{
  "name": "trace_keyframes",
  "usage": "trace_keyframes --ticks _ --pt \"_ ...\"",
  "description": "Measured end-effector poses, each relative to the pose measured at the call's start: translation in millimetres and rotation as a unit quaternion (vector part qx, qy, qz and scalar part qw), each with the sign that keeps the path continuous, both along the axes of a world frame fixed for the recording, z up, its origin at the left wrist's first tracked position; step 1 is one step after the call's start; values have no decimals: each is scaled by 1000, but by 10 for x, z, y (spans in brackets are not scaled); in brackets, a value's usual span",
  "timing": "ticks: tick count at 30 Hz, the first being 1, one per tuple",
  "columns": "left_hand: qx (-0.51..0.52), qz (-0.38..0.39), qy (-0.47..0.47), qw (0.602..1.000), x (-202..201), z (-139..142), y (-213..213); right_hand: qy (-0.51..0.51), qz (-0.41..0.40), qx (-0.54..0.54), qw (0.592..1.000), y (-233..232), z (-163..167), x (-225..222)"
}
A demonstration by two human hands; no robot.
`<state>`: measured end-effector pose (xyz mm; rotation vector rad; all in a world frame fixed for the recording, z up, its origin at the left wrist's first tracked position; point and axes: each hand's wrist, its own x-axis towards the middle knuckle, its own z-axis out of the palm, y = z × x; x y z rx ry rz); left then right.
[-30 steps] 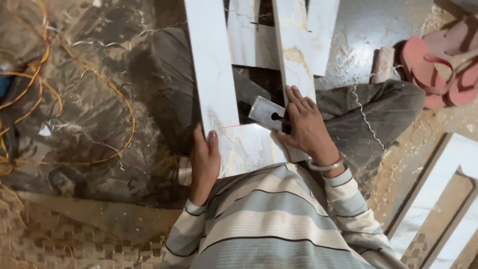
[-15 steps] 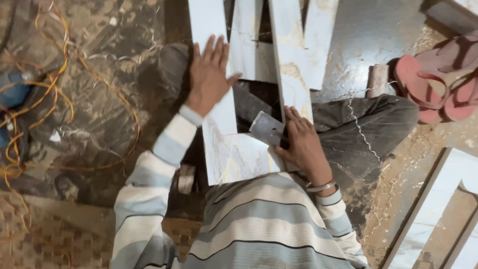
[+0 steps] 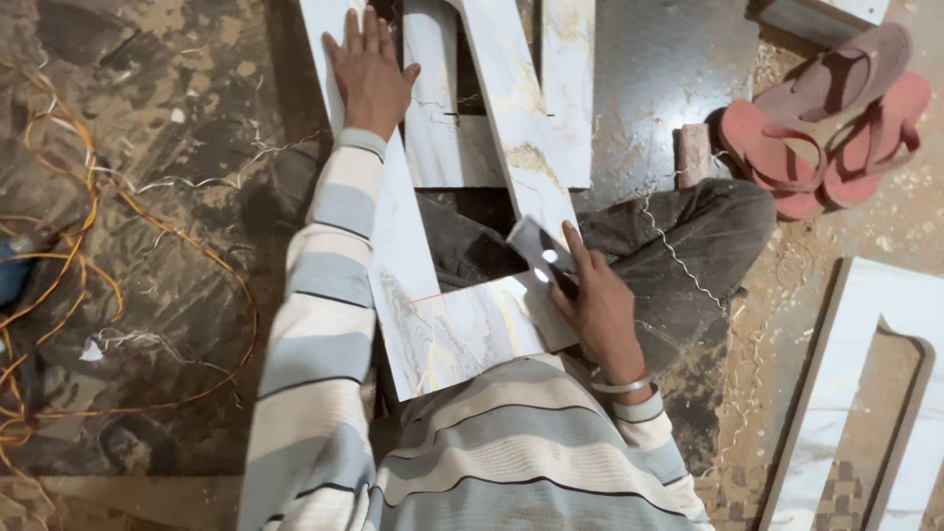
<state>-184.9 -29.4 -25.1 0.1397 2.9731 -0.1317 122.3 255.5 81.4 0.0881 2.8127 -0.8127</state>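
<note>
The left arm was extended forward, away from the body, in a striped sleeve, elbow nearly straight. The left hand (image 3: pixel 369 69) lay flat, palm down, fingers spread and pointing away, thumb out to the right. The right arm was bent close to the torso, forearm angled inward, a pale band at the wrist. The right hand (image 3: pixel 595 300) was held with its back up, fingers partly curled in a grip, index finger stretched forward. Legs were crossed beneath.
</note>
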Motion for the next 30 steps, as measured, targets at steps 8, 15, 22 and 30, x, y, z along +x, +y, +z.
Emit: trace_keyframes --ticks 8,15,22,30 --pt "69 81 166 980 250 -361 198 -1 28 87 996 115 105 294" --pt "95 270 237 928 180 -346 -32 6 15 126 992 -122 -42 -36" --pt "153 300 176 925 218 -353 -167 46 28 132 990 -240 -176 -567" --pt "151 287 198 925 209 -443 -156 43 30 135 989 -355 -233 -993"
